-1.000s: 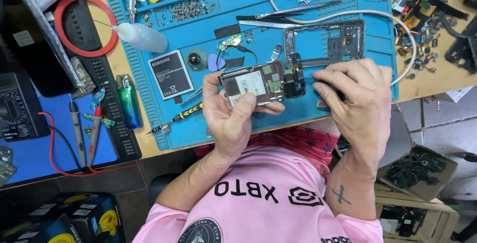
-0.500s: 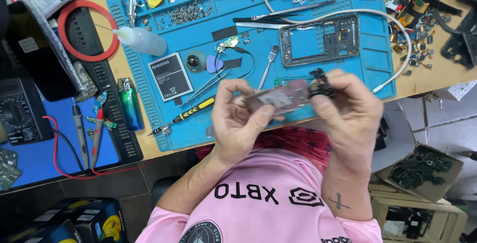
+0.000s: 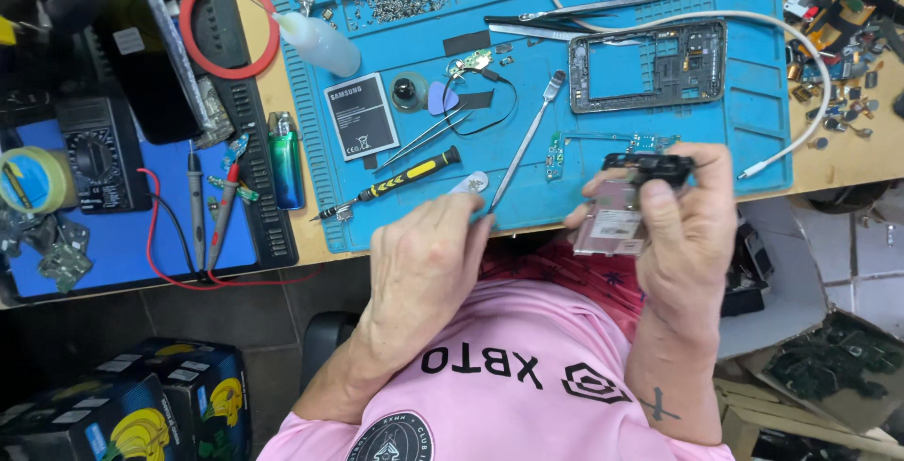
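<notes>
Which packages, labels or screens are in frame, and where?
Phone battery: flat black rectangle with a white label, on the blue mat's left part.
Multimeter: dark, with round dial, far left.
Boxes: dark with yellow graphics, on floor bottom left.
Phone part: pinkish with a white sticker, in right hand.

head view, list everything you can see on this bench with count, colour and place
repair mat: 1, blue, bench centre
phone frame: 1, grey, mat upper right
phone battery: 1, black, mat left
screwdriver: 1, black and yellow, mat lower left
metal spudger: 1, silver, mat centre
squeeze bottle: 1, clear, mat top left
white cable: 1, looping over mat right
lighter: 1, green-blue, left of mat
multimeter: 1, black, far left
phone assembly: 1, pinkish, held off the bench edge
left hand: at spudger tip
right hand: gripping phone assembly
</notes>
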